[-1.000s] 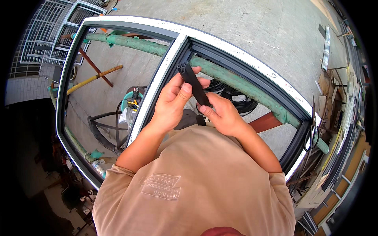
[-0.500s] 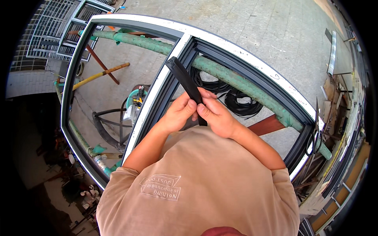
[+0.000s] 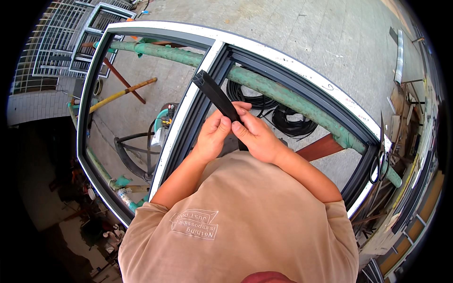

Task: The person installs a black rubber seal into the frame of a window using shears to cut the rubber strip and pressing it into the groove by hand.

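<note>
Both my hands are closed around a black hollow profile strip (image 3: 214, 93) in front of my chest. My left hand (image 3: 214, 134) grips it from the left, thumb laid against its side. My right hand (image 3: 255, 132) wraps it from the right, its thumb close to the other thumb. The strip slants up to the left, its open end showing inner walls; its lower end goes down by my shirt. Beneath lies a large window frame (image 3: 292, 66) with white film on its faces and dark grey grooved channels. The strip's upper end hangs over the frame's middle bar (image 3: 188, 111).
Green-wrapped poles (image 3: 283, 94) support the frame. Black coils (image 3: 295, 120) lie on the concrete floor below. Scissors (image 3: 381, 162) rest on the frame's right corner. A turquoise bucket (image 3: 159, 118) with tools stands under the left opening. Metal grilles (image 3: 52, 47) lie at far left.
The strip has tilted a little further left, and its open end now shows more. My hands keep hold of it in nearly the same place. The view has shifted slightly.
</note>
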### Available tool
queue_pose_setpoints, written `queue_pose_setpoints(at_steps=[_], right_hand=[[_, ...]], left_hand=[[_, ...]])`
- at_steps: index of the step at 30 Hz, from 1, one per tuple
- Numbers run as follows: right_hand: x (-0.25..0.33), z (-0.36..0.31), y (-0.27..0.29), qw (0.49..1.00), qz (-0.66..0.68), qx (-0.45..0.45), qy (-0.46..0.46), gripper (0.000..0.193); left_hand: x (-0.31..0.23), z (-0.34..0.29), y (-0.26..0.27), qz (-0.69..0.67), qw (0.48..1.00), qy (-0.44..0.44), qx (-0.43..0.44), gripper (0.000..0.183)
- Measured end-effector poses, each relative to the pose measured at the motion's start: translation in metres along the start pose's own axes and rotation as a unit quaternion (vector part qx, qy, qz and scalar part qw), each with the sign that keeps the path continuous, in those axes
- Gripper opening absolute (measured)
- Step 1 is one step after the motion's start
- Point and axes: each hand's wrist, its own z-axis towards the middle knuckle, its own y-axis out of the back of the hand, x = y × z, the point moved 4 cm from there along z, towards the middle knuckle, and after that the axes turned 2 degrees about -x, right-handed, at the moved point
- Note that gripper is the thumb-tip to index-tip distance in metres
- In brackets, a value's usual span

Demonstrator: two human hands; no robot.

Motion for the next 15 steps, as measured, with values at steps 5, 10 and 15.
queue_pose_setpoints(at_steps=[5, 10, 15], right_hand=[[-0.001, -0.008, 0.011, 0.996, -0.087, -0.004, -0.016, 0.052], [0.014, -0.013, 0.025, 0.978, -0.188, -0.082, 0.042, 0.055], [0.017, -0.017, 0.043, 0.979, -0.166, -0.108, 0.046, 0.052]], left_hand=[[0.003, -0.002, -0.002, -0.019, 0.999, -0.028, 0.009, 0.052], [-0.004, 0.005, 0.000, 0.013, 0.997, -0.074, -0.010, 0.054], [-0.010, 0.011, 0.003, 0.002, 0.997, -0.070, -0.033, 0.051]])
